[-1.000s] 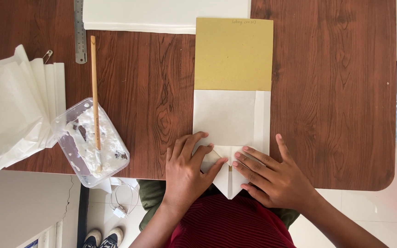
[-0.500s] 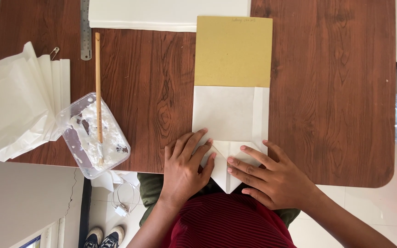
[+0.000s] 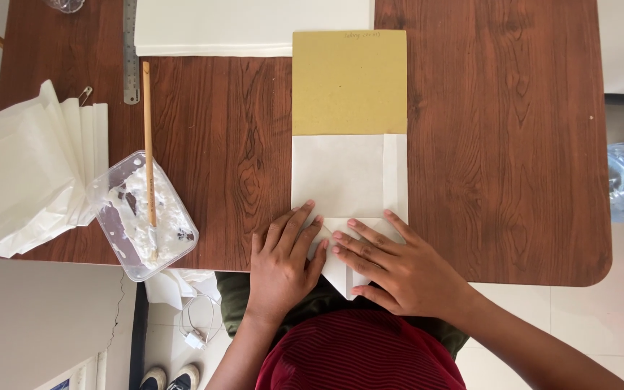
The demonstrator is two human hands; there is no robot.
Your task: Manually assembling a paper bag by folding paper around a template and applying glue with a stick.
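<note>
The white paper (image 3: pixel 341 180) lies flat at the near edge of the worktop (image 3: pixel 500 144), its bottom folded to a point, with a yellow card (image 3: pixel 349 81) tucked in on top. Both hands press the fold: the left hand (image 3: pixel 282 264) and right hand (image 3: pixel 399 267) lie flat, fingers spread, gripping nothing. To the left sit a glue tub (image 3: pixel 142 217) holding a brush (image 3: pixel 148 144), and a paper stack (image 3: pixel 27 177).
</note>
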